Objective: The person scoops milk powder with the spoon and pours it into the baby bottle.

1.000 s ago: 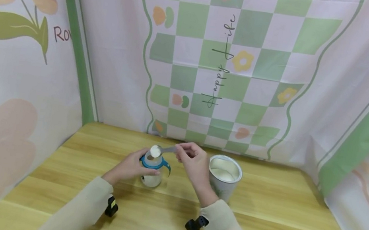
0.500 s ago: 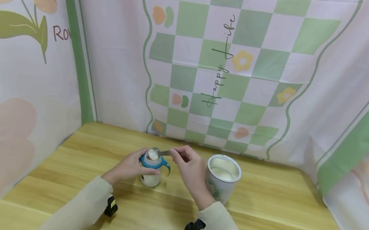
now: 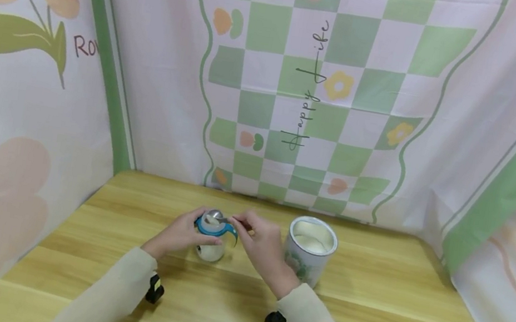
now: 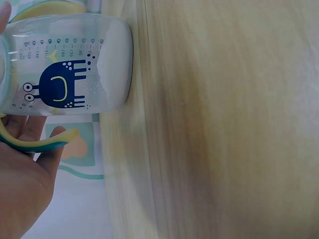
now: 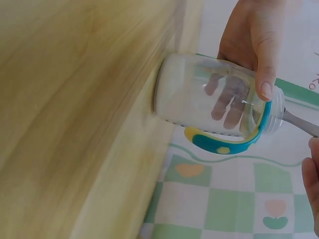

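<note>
A clear baby bottle (image 3: 210, 252) with a blue handle ring stands upright on the wooden table. My left hand (image 3: 179, 236) grips it around the upper body. White powder fills its lower part, and a dark printed cartoon figure and scale marks show on the bottle (image 4: 60, 74) in the left wrist view. Between thumb and fingers my right hand (image 3: 265, 248) pinches the handle of a metal spoon (image 3: 215, 215), its bowl tipped over at the bottle's mouth. In the right wrist view the spoon (image 5: 300, 123) reaches into the open neck of the bottle (image 5: 192, 92).
To the right of my right hand stands an open can (image 3: 310, 262) with pale powder inside, close to my wrist. The wooden table (image 3: 392, 306) ends at a patterned cloth (image 3: 291, 110) behind and at both sides.
My right hand has lowered slightly and turned, tipping the spoon from level with a heap of white powder to overturned at the bottle's mouth. The left hand and bottle keep their place.
</note>
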Demonstrator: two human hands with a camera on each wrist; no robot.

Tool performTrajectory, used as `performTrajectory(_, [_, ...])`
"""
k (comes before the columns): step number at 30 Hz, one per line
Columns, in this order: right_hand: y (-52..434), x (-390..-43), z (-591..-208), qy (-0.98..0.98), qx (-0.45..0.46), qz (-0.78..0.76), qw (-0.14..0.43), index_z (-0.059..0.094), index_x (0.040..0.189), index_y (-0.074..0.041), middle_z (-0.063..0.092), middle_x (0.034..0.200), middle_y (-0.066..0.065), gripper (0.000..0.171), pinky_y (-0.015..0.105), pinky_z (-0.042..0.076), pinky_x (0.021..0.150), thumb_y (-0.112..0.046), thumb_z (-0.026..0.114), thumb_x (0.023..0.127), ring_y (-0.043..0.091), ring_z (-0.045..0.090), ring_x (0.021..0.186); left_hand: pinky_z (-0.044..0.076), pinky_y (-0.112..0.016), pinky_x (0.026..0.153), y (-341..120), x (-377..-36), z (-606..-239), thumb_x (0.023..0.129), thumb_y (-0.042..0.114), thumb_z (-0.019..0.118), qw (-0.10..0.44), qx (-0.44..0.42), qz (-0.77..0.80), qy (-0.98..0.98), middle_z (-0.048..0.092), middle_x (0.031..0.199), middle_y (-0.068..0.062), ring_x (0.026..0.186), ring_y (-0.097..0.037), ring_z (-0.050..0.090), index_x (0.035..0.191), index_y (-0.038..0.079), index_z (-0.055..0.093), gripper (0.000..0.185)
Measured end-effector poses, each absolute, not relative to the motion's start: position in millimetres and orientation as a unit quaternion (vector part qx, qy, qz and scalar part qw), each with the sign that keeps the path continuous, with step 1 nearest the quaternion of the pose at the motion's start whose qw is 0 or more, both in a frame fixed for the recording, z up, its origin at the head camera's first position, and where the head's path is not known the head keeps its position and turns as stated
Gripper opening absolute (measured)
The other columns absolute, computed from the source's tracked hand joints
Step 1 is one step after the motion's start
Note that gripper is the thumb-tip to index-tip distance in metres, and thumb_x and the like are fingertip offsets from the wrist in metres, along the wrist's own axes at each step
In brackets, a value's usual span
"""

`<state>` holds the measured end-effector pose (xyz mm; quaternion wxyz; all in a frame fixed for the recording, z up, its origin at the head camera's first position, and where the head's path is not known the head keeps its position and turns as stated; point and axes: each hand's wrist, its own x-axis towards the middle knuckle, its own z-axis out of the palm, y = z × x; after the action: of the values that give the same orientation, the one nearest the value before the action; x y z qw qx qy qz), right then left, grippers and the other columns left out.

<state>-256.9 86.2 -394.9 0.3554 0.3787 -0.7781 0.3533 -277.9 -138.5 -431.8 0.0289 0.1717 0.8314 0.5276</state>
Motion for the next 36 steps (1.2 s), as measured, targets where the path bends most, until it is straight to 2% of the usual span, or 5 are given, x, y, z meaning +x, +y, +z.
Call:
performTrajectory(10, [87,-254,-388,-0.775,0.439,0.233,0.392,0.069,0.090,-0.011,0.070,0.078,-0.001,0.013,0.017,0.052,0.058,-0.007,0.081,0.085,0.008,0.064,0.064,0.042,-0.055,0.102,-139,-277,-429,0.081,0.038,0.086,0.041,0.176,0.530,0.828,0.062,0.131,0.000,0.119,-0.022,0.057,0.145,0.022,0.051,0.075])
performTrajectory(18, [88,-247,-386,-0.766,0.467,0.172,0.406,0.067,0.088,-0.009,0.066,0.072,-0.001,0.020,0.016,0.051,0.057,-0.006,0.084,0.080,0.010,0.062,0.061,0.044,-0.052,0.101,-139,-277,-430,0.081,0.036,0.086,0.041,0.168,0.523,0.835,0.063,0.127,0.002,0.116,-0.021,0.059,0.142,0.024,0.053,0.070])
performTrajectory(25, [91,-244,-386,-0.767,0.473,0.152,0.406,0.069,0.090,-0.007,0.068,0.076,0.001,0.008,0.018,0.054,0.062,-0.011,0.075,0.092,0.012,0.065,0.067,0.044,-0.053,0.100,-139,-276,-428,0.080,0.037,0.087,0.039,0.170,0.527,0.832,0.064,0.126,0.000,0.116,-0.022,0.059,0.142,0.022,0.053,0.072])
performTrajectory(32, [92,-246,-391,-0.753,0.474,0.170,0.424,0.070,0.088,-0.008,0.068,0.075,0.002,0.032,0.019,0.055,0.063,-0.025,0.052,0.106,0.013,0.066,0.068,0.043,-0.054,0.102,-139,-279,-430,0.079,0.039,0.087,0.039,0.179,0.524,0.832,0.063,0.127,0.001,0.118,-0.021,0.058,0.141,0.024,0.053,0.072])
performTrajectory(36, [93,-246,-393,-0.748,0.475,0.175,0.430,0.068,0.087,-0.008,0.068,0.076,0.002,0.027,0.019,0.055,0.064,-0.022,0.054,0.105,0.013,0.066,0.069,0.042,-0.055,0.102,-139,-278,-429,0.080,0.036,0.087,0.039,0.177,0.522,0.833,0.063,0.128,0.001,0.119,-0.022,0.057,0.141,0.024,0.054,0.070])
